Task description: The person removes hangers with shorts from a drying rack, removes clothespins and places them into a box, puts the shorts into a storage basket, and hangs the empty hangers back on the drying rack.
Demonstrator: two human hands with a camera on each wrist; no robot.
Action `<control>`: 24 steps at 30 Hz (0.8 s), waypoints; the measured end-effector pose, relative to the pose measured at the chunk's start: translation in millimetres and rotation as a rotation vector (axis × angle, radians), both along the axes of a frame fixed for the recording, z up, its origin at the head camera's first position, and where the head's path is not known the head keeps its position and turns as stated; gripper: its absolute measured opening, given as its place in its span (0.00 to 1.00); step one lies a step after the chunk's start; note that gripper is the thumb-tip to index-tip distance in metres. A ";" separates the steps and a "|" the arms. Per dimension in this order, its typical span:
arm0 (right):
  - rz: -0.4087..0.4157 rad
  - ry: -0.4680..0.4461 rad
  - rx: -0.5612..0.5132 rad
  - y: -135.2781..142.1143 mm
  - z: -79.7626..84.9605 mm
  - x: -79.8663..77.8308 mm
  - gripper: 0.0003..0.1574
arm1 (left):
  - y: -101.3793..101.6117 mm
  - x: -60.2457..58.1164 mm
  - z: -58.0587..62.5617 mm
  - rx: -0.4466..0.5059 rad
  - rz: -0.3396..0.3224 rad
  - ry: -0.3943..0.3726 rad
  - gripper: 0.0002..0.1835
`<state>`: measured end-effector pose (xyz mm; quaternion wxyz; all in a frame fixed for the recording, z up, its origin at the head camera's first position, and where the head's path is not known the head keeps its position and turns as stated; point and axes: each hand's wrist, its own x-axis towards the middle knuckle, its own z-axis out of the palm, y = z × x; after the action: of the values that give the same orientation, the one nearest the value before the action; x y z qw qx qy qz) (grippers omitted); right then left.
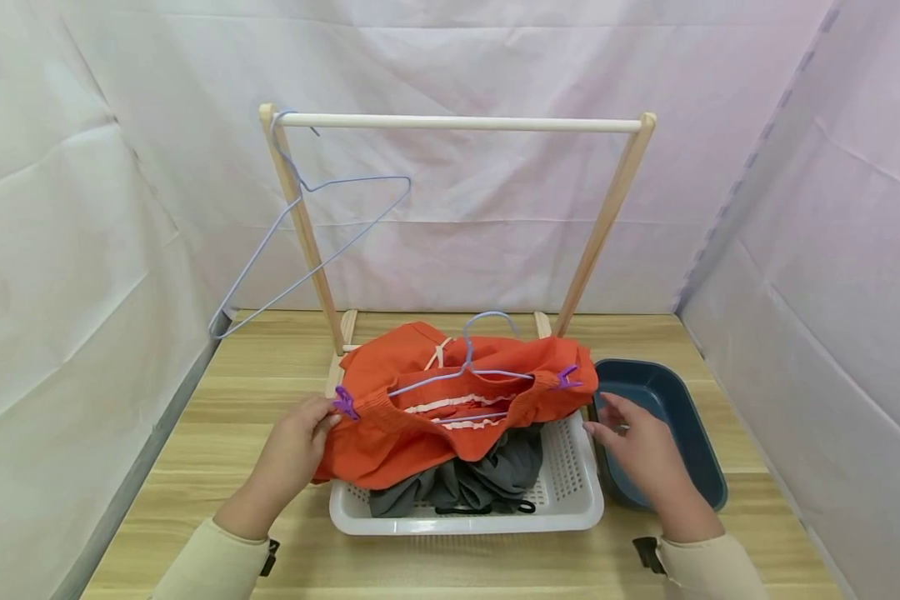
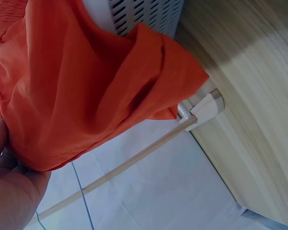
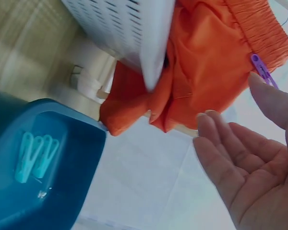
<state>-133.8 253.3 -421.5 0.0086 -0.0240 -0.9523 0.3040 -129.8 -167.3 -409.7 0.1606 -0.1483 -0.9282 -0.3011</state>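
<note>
Orange shorts (image 1: 401, 429) with an elastic waistband and a pale drawstring lie over the white basket (image 1: 570, 521). A light blue wire hanger (image 1: 468, 354) sits inside the waistband, its hook pointing up. One purple clothespin (image 1: 345, 403) is on the left end of the waistband, another purple clothespin (image 1: 567, 377) on the right end. My left hand (image 1: 294, 442) pinches the shorts beside the left clothespin. My right hand (image 1: 640, 446) hovers off the right end of the shorts, fingers loosely bent with nothing between them, as the right wrist view (image 3: 259, 167) shows too.
A wooden rack with a white bar (image 1: 457, 123) stands behind; an empty blue hanger (image 1: 307, 187) hangs at its left end. Dark grey cloth (image 1: 487, 475) lies in the basket. The dark blue tub (image 1: 690, 425) on the right holds light teal clothespins (image 3: 31, 155).
</note>
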 end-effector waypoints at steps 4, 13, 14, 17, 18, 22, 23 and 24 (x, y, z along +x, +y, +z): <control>0.025 0.106 -0.028 -3.9 6.4 -1.5 0.34 | -1.8 -0.6 -5.0 0.009 0.004 -0.011 0.04; 0.128 0.229 -0.002 -8.2 13.0 -11.6 0.37 | -4.0 -0.4 -15.5 0.022 0.023 -0.036 0.04; 0.142 0.224 0.002 -8.8 13.5 -13.1 0.38 | -4.1 -0.2 -16.6 0.024 0.026 -0.039 0.04; 0.178 0.207 0.000 -10.8 15.3 -17.9 0.39 | -4.2 -0.1 -20.3 0.027 0.029 -0.043 0.04; 0.185 0.203 -0.001 -11.1 15.7 -19.5 0.39 | -4.4 0.0 -21.4 0.031 0.028 -0.042 0.04; 0.204 0.185 -0.001 -12.3 17.4 -24.0 0.39 | -4.3 -0.1 -25.2 0.033 0.029 -0.036 0.05; 0.207 0.175 -0.003 -12.7 17.9 -24.7 0.39 | -4.4 0.0 -25.7 0.031 0.030 -0.036 0.05; 0.208 0.165 -0.003 -13.1 18.3 -25.3 0.39 | -4.4 0.0 -26.2 0.032 0.032 -0.038 0.05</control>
<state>-159.1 240.2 -403.2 0.0554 0.0999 -0.9453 0.3056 -129.8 -171.8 -435.9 0.1501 -0.1253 -0.9284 -0.3159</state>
